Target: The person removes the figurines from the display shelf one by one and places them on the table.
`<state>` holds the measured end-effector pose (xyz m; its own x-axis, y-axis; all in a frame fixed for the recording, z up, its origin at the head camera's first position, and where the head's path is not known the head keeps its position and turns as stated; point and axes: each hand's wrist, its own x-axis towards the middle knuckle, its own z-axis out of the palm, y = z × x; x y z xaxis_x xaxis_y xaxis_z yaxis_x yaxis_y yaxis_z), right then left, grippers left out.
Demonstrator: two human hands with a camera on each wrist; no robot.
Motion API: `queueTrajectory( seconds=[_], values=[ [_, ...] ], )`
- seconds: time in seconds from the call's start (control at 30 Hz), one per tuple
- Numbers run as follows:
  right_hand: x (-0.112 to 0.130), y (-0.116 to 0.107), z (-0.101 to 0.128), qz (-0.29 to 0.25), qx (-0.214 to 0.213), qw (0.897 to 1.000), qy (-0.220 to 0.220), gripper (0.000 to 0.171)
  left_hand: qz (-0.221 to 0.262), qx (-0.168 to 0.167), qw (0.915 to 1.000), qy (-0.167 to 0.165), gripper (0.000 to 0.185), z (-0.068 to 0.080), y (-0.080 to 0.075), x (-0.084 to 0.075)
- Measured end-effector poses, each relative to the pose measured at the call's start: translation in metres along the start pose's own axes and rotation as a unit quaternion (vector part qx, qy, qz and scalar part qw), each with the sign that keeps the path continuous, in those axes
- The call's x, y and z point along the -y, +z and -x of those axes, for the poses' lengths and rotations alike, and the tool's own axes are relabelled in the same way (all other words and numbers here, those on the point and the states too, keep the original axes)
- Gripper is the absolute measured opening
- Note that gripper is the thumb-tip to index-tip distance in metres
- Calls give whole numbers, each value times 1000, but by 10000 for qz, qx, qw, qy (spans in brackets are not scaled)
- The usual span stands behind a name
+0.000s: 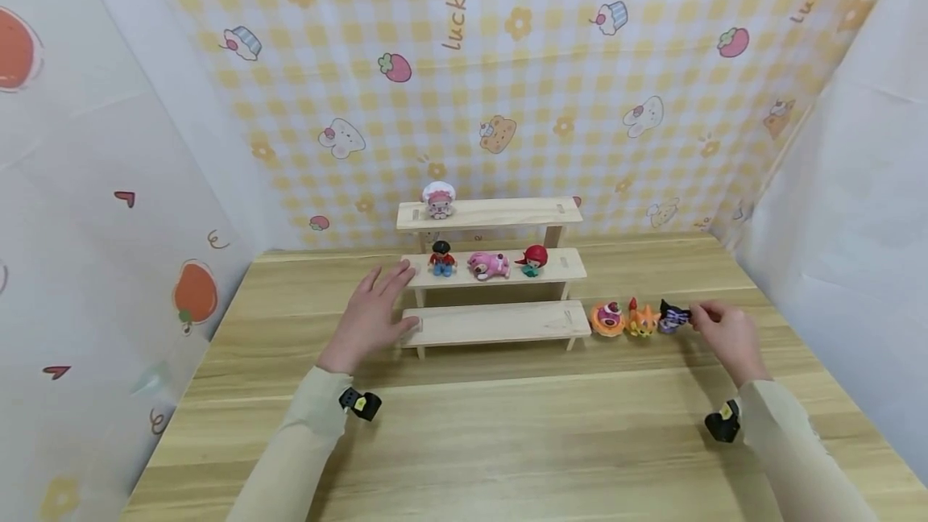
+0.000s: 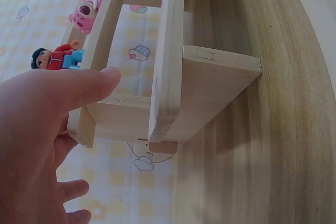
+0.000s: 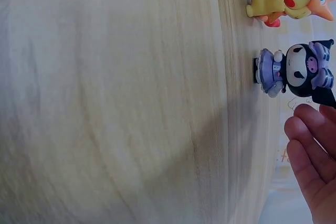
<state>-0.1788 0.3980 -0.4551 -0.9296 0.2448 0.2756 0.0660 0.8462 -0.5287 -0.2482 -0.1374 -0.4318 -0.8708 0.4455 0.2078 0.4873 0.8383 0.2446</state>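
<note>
At the centre of the head view stood one three-tier wooden shelf (image 1: 493, 272) on a wooden table (image 1: 507, 441). Seven small figures were visible in all: four on the shelf and three on the table.

The top tier, just above centre, carried one pink figure with a white hat (image 1: 438, 201) at its left end. The middle tier carried three: a red-shirted figure with black hair (image 1: 441, 258), a pink bear lying on its side (image 1: 488, 265), and a red-haired figure (image 1: 534, 260). The lowest tier bore none.

To the right of the shelf, right of centre in the frame, three figures stood in one row on the table: a round pink-and-orange figure (image 1: 607, 318), an orange-and-yellow figure (image 1: 641, 319), and a black-and-purple figure (image 1: 673, 316).

The left hand (image 1: 373, 314), left of centre, lay against the shelf's left end with its fingers straight and spread apart; the left wrist view showed its thumb (image 2: 89, 85) beside the edge of a tier, holding nothing.

The right hand (image 1: 725, 333), at the right of the frame, was just beside the black-and-purple figure on its right. Its fingers were curled towards that figure; in the right wrist view the fingertips (image 3: 310, 135) appeared just below the figure with a narrow gap, so the hand did not grip it. Contact in the head view could not be told.

Two walls flanked the table, and one yellow checked backdrop (image 1: 507, 63) with cartoon prints filled the upper part of the frame.
</note>
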Motion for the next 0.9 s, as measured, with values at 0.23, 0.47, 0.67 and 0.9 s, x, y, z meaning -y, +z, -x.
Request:
queueTrajectory(
  seconds=[0.23,0.47,0.67,0.9],
  values=[
    [4,-3,-3,118,-25,9996,267,43,63,7,10000,-18,82,1,-1,0],
    [15,-5,-12,104,-43,9997,226,46,22,-75,10000,59,81,1,-2,-1],
    [32,-4,-25,16,86,9998,171,50,46,-48,10000,-10,81,3,-2,-2],
    [64,-2,-45,-225,235,9994,127,50,109,-105,9999,-11,81,3,-3,-4]
  ],
)
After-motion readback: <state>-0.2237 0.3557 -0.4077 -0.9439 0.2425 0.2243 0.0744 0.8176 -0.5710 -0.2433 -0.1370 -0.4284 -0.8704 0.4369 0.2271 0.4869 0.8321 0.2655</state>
